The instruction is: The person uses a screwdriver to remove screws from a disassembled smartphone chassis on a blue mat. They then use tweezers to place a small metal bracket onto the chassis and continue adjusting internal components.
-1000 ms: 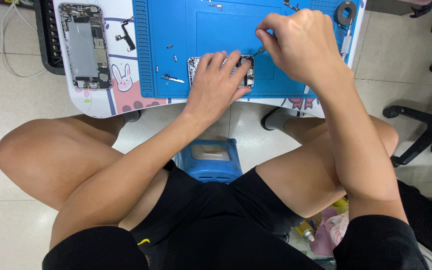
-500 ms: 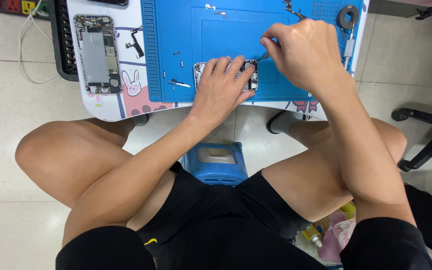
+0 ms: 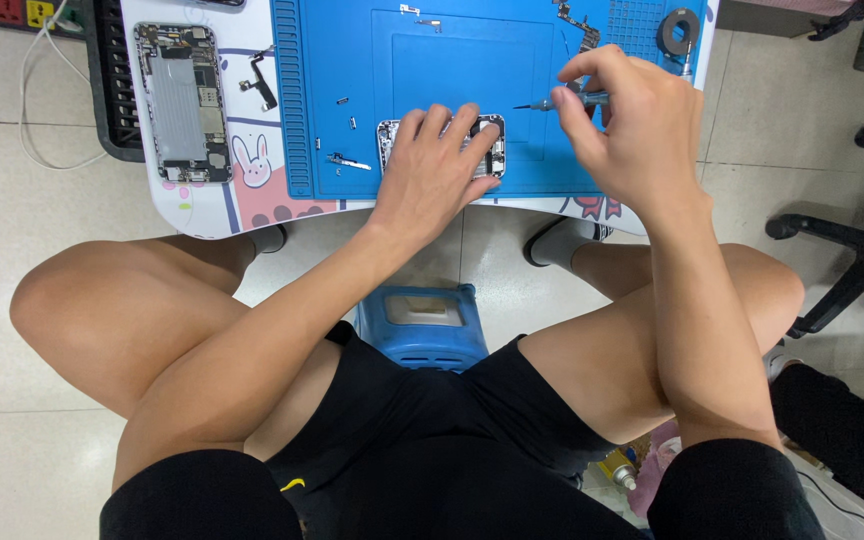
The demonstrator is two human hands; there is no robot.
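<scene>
On blue mat (image 3: 452, 60), left hand (image 3: 435, 175) steadies phone part (image 3: 493, 152), right hand (image 3: 624, 125) grips screwdriver (image 3: 558, 102).

Seated person in black shorts, arms and legs bare

Both forearms are uncovered, with no sleeves, watch or rings showing on the left hand (image 3: 432, 175) or the right hand (image 3: 632, 130). The black shorts (image 3: 432, 450) are loose, reach to mid-thigh, and carry a small yellow mark (image 3: 294, 485) near the hem of the left leg. Knees are bare. Grey socks (image 3: 562, 240) cover the feet under the table edge.
</scene>
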